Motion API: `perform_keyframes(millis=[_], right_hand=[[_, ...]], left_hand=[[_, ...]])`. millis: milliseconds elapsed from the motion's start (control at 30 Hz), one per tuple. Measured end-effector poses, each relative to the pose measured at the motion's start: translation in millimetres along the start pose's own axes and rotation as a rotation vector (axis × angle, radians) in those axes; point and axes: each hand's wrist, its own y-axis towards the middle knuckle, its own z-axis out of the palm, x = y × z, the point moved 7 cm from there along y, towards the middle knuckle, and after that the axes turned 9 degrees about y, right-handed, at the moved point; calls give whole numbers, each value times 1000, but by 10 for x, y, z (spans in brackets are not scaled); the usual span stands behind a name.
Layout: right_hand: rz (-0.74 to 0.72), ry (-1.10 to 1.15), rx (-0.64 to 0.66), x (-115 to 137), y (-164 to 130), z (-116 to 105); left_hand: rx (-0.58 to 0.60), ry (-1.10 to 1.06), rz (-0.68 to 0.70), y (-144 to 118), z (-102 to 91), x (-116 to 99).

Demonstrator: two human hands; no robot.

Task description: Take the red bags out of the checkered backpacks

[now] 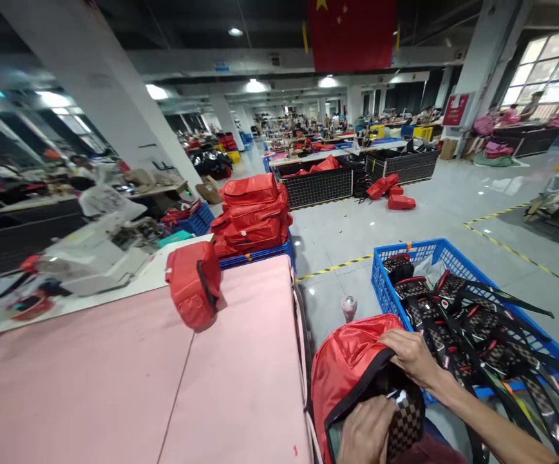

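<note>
Factory floor; both hands (390, 393) closed on red bag (351, 361).

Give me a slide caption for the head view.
Both hands work a red-lined checkered bag beside a blue crate.

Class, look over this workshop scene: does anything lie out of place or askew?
Yes. Three red bags lie loose on the floor beside the black wire bin, not stacked. A cup stands alone on the floor by the blue crate.
</note>
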Motion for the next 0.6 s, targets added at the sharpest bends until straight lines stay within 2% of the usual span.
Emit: perform_keyframes(millis=[67,133,167,267,367,467,533,600], right_hand=[[48,-28,-40,-166,19,-53],[90,-45,-68,-334,71,-69],[113,-49,-76,-424,105,-68],[169,-59,-83,-691,241,-43],[176,-62,-63,-952,420,58],[162,-42,-20,-1254,625,309],[139,-9,3,-1460,783,540],[123,65,35,-1646,981,776]], left_hand=[[-244,112,63,206,-342,46],[-401,229,-54,467,-577,243],[-429,270,-154,615,-628,394],[-420,289,-363,1037,-531,894],[-452,237,-391,1285,-308,1348],[-489,176,-398,1322,-215,1769],[-376,57,-441,1328,-192,2071],[-198,-88,-486,1362,-190,2336]])
